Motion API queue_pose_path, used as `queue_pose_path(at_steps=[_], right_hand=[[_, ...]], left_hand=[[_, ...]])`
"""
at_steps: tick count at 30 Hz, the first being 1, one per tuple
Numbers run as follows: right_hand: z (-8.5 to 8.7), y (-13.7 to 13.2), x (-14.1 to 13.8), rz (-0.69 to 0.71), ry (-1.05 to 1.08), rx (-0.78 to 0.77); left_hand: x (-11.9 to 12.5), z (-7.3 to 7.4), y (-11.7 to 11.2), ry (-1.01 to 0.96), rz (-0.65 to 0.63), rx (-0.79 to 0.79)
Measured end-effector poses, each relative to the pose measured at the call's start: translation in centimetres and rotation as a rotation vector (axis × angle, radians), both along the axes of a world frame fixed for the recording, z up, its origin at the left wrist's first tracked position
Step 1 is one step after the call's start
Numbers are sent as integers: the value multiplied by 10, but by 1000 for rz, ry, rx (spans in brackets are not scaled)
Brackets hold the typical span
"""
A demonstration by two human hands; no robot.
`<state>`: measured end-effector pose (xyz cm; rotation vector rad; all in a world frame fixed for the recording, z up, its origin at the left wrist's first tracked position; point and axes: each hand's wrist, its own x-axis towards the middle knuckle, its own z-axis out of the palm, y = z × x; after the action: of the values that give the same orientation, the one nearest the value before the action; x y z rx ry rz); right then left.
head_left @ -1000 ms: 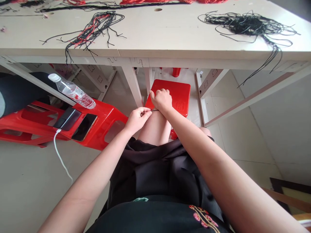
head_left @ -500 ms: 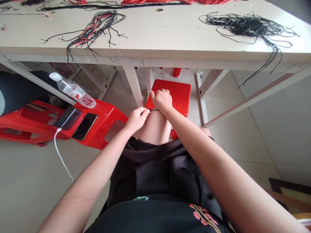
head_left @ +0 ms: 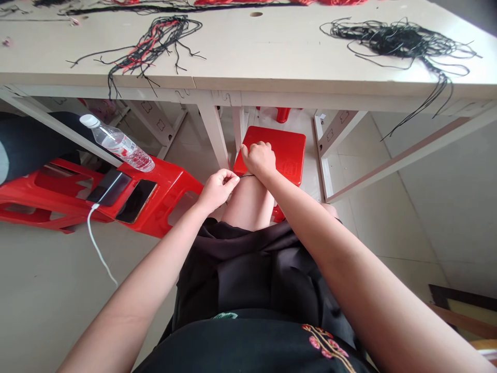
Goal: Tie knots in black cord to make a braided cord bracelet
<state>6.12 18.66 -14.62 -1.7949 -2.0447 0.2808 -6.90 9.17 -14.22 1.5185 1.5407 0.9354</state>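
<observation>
A short stretch of thin black cord (head_left: 247,175) lies across my bare knee, between my two hands. My left hand (head_left: 218,189) pinches the cord's left end between thumb and fingertips, at the left side of the knee. On top of the knee rests my right hand (head_left: 259,158), its fingers curled over and pressed down where the cord runs under it. Its fingertips are hidden, so its grip on the cord does not show fully. Beneath the knee stands a red plastic stool (head_left: 283,147).
On the white table (head_left: 272,57) lie a black-and-red cord bundle (head_left: 155,44) and a black cord bundle (head_left: 404,41). To the left, a red stool (head_left: 166,178) bears a water bottle (head_left: 123,146), a phone (head_left: 136,201) and a dark device (head_left: 109,186) with a white cable. Another person's leg (head_left: 39,145) is beyond.
The fingers of my left hand have shifted very slightly, still pinching the cord. My right hand stays in place on the knee.
</observation>
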Motion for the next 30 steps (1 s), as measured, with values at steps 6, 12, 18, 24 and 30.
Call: queue_pose_path(at_steps=[6, 12, 18, 24, 30], right_hand=[[1, -1, 0, 4, -4, 2], [2, -2, 0, 4, -10, 4], [2, -2, 0, 7, -6, 2], [1, -1, 0, -3, -2, -8], [0, -1, -1, -2, -6, -2]], left_hand=[[0, 3, 0, 122, -3, -4], [1, 7, -4, 96, -6, 21], [1, 9, -4, 116, -30, -2], [1, 3, 1, 158, -4, 38], [3, 2, 0, 83, -12, 37]])
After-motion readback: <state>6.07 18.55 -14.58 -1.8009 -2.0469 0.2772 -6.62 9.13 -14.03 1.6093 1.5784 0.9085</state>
